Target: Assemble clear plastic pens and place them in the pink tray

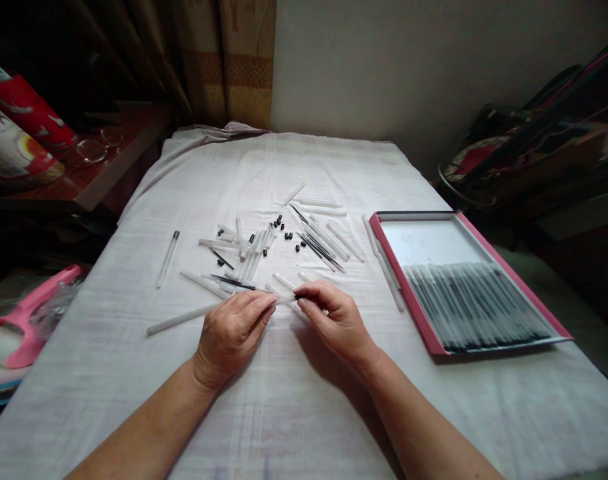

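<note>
Both hands meet low over the middle of the table. My left hand (pixel 239 322) is closed around a clear pen barrel (pixel 285 299), whose end shows past the fingertips. A long translucent tube (pixel 181 319) sticks out on that hand's other side; I cannot tell whether it is the same piece. Between thumb and forefinger, my right hand (pixel 334 318) pinches a small black pen plug (pixel 299 297) at the barrel's end. Just beyond the hands lie loose clear barrels and caps (pixel 254 257), dark ink refills (pixel 320 248) and several small black plugs (pixel 288 236).
At the right, an open pink-edged box (pixel 414 297) holds a row of pens (pixel 479 307). One pen (pixel 168 260) lies apart on the left of the cloth-covered table (pixel 134 400). A pink tape dispenser (pixel 29 313) sits by the left edge; eyeglasses (pixel 99 143) rest on a side table.
</note>
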`<control>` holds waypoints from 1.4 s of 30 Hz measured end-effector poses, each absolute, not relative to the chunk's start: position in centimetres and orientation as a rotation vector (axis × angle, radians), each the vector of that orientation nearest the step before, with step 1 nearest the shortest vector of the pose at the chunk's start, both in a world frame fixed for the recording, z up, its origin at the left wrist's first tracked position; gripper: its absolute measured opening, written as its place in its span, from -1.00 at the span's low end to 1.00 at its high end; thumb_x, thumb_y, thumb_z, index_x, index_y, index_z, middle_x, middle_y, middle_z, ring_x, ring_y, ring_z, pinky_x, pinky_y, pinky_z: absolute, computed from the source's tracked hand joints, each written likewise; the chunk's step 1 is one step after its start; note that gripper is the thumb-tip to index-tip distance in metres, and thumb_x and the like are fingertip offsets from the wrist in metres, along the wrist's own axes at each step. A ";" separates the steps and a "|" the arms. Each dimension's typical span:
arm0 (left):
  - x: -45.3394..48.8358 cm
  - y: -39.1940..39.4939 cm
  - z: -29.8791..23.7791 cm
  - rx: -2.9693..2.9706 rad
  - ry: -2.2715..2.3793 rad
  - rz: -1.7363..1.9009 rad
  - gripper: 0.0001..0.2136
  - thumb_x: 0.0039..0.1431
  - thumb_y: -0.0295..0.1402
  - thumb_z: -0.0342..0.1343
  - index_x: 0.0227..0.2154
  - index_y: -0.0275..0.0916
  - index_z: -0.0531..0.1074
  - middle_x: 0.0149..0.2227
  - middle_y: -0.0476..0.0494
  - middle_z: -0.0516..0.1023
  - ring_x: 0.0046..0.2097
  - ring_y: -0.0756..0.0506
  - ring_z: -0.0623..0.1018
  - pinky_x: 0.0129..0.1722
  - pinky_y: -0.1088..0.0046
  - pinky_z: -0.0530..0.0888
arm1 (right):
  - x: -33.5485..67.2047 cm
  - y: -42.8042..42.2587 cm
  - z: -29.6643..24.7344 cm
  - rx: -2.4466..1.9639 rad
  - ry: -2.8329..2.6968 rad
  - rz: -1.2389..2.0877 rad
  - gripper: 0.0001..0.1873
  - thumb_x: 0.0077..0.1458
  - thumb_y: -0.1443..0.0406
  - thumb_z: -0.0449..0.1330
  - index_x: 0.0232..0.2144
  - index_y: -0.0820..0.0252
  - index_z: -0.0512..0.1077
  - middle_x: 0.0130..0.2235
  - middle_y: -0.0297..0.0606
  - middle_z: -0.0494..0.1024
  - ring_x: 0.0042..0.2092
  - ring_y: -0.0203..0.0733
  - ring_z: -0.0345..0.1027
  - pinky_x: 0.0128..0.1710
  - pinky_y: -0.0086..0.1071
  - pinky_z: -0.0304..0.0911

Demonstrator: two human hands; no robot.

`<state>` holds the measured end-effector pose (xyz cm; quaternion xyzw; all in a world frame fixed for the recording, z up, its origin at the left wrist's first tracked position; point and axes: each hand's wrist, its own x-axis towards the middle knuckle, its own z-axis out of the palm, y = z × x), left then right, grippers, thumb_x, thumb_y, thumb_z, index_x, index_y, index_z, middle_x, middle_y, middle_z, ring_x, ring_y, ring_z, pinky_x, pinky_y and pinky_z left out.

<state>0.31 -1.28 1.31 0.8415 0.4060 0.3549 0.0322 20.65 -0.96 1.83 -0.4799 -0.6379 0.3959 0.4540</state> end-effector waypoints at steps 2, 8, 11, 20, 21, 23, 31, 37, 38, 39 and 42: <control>0.3 -1.3 1.2 2.595 1.245 1.088 -0.80 0.24 -0.46 0.09 -0.08 -0.23 0.44 -0.21 -0.17 0.62 -0.20 -0.10 0.60 -0.20 0.41 0.54 | 20.7 -1.0 1.9 -1.165 -1.692 0.842 -0.87 0.12 0.35 0.16 -0.30 0.13 0.51 -0.33 -0.24 0.56 -0.30 -0.22 0.39 -0.29 -0.36 0.28; 0.2 -1.3 1.3 2.614 1.231 1.091 -0.80 0.24 -0.44 0.09 -0.09 -0.20 0.47 -0.22 -0.13 0.62 -0.21 -0.08 0.59 -0.20 0.43 0.54 | 21.0 -0.8 1.9 -1.176 -1.818 0.757 -0.87 0.18 0.30 0.13 -0.34 0.12 0.50 -0.36 -0.24 0.57 -0.30 -0.21 0.42 -0.26 -0.36 0.29; 0.3 -1.3 1.4 2.625 1.213 1.091 -0.80 0.25 -0.43 0.09 -0.08 -0.18 0.47 -0.23 -0.12 0.62 -0.23 -0.06 0.59 -0.21 0.45 0.53 | 21.1 -0.7 1.9 -1.218 -1.873 0.714 -0.80 0.20 0.27 0.10 -0.41 0.14 0.48 -0.43 -0.25 0.54 -0.36 -0.24 0.38 -0.32 -0.39 0.25; 0.4 -1.3 1.5 2.622 1.209 1.086 -0.83 0.26 -0.43 0.07 -0.11 -0.19 0.48 -0.24 -0.13 0.63 -0.23 -0.07 0.61 -0.22 0.44 0.54 | 21.1 -0.7 1.9 -1.301 -1.870 0.814 -0.62 0.26 0.18 -0.01 -0.53 0.15 0.40 -0.54 -0.30 0.46 -0.48 -0.29 0.32 -0.44 -0.43 0.16; 0.4 -1.3 1.5 2.615 1.215 1.092 -0.83 0.26 -0.43 0.08 -0.11 -0.19 0.47 -0.23 -0.13 0.63 -0.22 -0.07 0.61 -0.21 0.43 0.55 | 21.1 -0.8 2.0 -1.296 -1.845 0.836 -0.71 0.24 0.19 0.02 -0.44 0.16 0.43 -0.50 -0.30 0.48 -0.47 -0.29 0.33 -0.43 -0.44 0.17; 0.3 -1.2 1.4 2.606 1.229 1.101 -0.83 0.25 -0.44 0.09 -0.11 -0.21 0.46 -0.23 -0.14 0.63 -0.22 -0.08 0.61 -0.20 0.42 0.55 | 21.2 -0.9 2.2 -1.279 -1.807 0.868 -0.84 0.18 0.24 0.09 -0.26 0.16 0.43 -0.41 -0.31 0.51 -0.46 -0.31 0.33 -0.44 -0.46 0.18; 0.3 -1.2 1.3 2.605 1.211 1.086 -0.82 0.25 -0.44 0.09 -0.10 -0.21 0.45 -0.22 -0.15 0.62 -0.21 -0.08 0.60 -0.18 0.42 0.54 | 21.1 -0.7 2.0 -1.287 -1.913 0.735 -0.77 0.22 0.25 0.05 -0.45 0.15 0.40 -0.50 -0.31 0.47 -0.44 -0.29 0.32 -0.39 -0.44 0.18; 0.3 -1.1 1.2 2.590 1.220 1.091 -0.82 0.25 -0.44 0.09 -0.10 -0.24 0.46 -0.22 -0.16 0.62 -0.20 -0.09 0.60 -0.19 0.41 0.54 | 21.4 -0.8 1.8 -1.187 -1.914 0.666 -0.86 0.18 0.30 0.10 -0.22 0.17 0.42 -0.39 -0.29 0.55 -0.44 -0.32 0.35 -0.39 -0.46 0.23; 0.3 -1.1 1.2 2.589 1.219 1.093 -0.82 0.25 -0.45 0.08 -0.10 -0.24 0.46 -0.22 -0.17 0.62 -0.20 -0.09 0.60 -0.19 0.41 0.54 | 21.4 -0.9 1.7 -1.152 -1.909 0.662 -0.84 0.17 0.32 0.11 -0.18 0.18 0.41 -0.36 -0.29 0.55 -0.43 -0.32 0.35 -0.38 -0.47 0.24; 0.3 -1.1 1.2 2.588 1.216 1.097 -0.82 0.25 -0.45 0.08 -0.10 -0.24 0.46 -0.22 -0.17 0.62 -0.20 -0.09 0.60 -0.19 0.41 0.54 | 21.4 -0.9 1.7 -1.127 -1.907 0.656 -0.84 0.17 0.34 0.11 -0.18 0.19 0.41 -0.36 -0.28 0.56 -0.42 -0.32 0.36 -0.37 -0.47 0.25; 0.3 -1.1 1.2 2.588 1.202 1.104 -0.82 0.25 -0.46 0.09 -0.11 -0.25 0.46 -0.22 -0.18 0.62 -0.21 -0.10 0.60 -0.20 0.41 0.54 | 21.3 -0.8 1.5 -1.129 -1.921 0.620 -0.90 0.19 0.35 0.09 -0.29 0.18 0.42 -0.39 -0.28 0.55 -0.38 -0.30 0.39 -0.34 -0.46 0.26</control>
